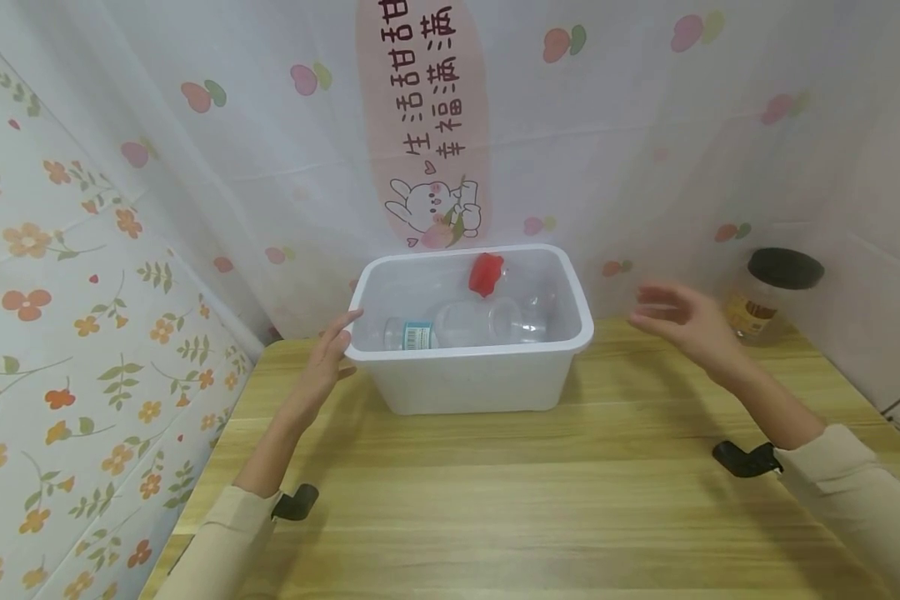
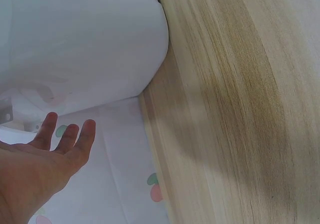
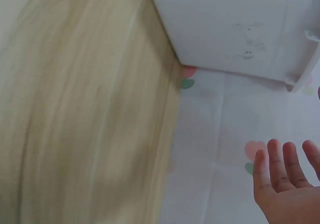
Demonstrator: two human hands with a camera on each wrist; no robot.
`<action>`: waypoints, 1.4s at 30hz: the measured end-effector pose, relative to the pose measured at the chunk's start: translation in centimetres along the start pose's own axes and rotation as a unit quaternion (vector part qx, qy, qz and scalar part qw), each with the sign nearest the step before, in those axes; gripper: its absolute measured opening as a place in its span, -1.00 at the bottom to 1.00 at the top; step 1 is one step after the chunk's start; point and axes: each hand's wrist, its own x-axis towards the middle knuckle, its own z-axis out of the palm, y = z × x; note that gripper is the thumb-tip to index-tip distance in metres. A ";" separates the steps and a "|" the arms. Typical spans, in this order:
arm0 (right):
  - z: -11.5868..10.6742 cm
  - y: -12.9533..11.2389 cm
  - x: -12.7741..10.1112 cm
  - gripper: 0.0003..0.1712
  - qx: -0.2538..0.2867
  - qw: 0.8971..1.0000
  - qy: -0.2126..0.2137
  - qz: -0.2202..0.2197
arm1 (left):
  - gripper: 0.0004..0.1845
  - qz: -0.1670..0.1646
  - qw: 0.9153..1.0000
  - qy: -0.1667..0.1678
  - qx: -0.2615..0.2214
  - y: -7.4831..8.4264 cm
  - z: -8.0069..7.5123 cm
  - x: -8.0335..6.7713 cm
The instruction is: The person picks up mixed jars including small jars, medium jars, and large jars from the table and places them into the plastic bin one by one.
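A white plastic bin (image 1: 472, 379) stands at the back of the wooden table. Inside lie clear plastic bottles (image 1: 461, 323), one with a blue-and-white label (image 1: 417, 335), and a red cap (image 1: 486, 275) near the back wall. At the bin's left rim is my left hand (image 1: 317, 371), its fingertips right at the edge and its fingers spread in the left wrist view. My right hand (image 1: 682, 321) hovers between the bin and a jar, fingers extended and holding nothing; in the right wrist view its palm (image 3: 295, 204) shows beside the bin's side.
A clear jar with a black lid (image 1: 786, 268) and a yellow-brown label stands at the table's back right. Behind the table (image 1: 480, 500) hangs a printed white curtain (image 1: 270, 167); a floral one (image 1: 82, 350) borders the left. Black wrist mounts (image 1: 296, 502) sit on both forearms.
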 end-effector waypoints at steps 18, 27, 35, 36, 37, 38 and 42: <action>-0.8 3.9 -2.0 -0.35 -0.002 1.000 0.015 0.007 | -0.45 0.000 1.000 0.000 0.000 -0.2 0.0 -0.1; -1.5 4.3 -3.2 -0.36 -0.022 0.998 0.028 0.043 | -0.44 -0.003 1.000 0.000 0.002 -0.2 0.0 0.0; -2.3 4.8 -4.1 -0.34 -0.024 0.997 0.034 0.071 | -0.45 0.003 1.000 -0.008 0.006 -0.2 0.1 0.1; -2.5 4.9 -4.2 -0.33 -0.026 0.996 0.034 0.073 | -0.45 0.003 1.000 -0.009 0.005 -0.2 0.1 0.1; -2.6 4.9 -4.3 -0.32 -0.027 0.996 0.034 0.076 | -0.45 0.003 1.000 -0.009 0.005 -0.3 0.1 0.1; -2.7 4.9 -4.4 -0.31 -0.030 0.996 0.035 0.079 | -0.45 0.003 1.000 -0.009 0.005 -0.3 0.1 0.0; -3.2 5.4 -4.7 -0.29 -0.036 0.995 0.044 0.086 | -0.45 0.001 1.000 -0.007 0.004 -0.2 0.1 0.0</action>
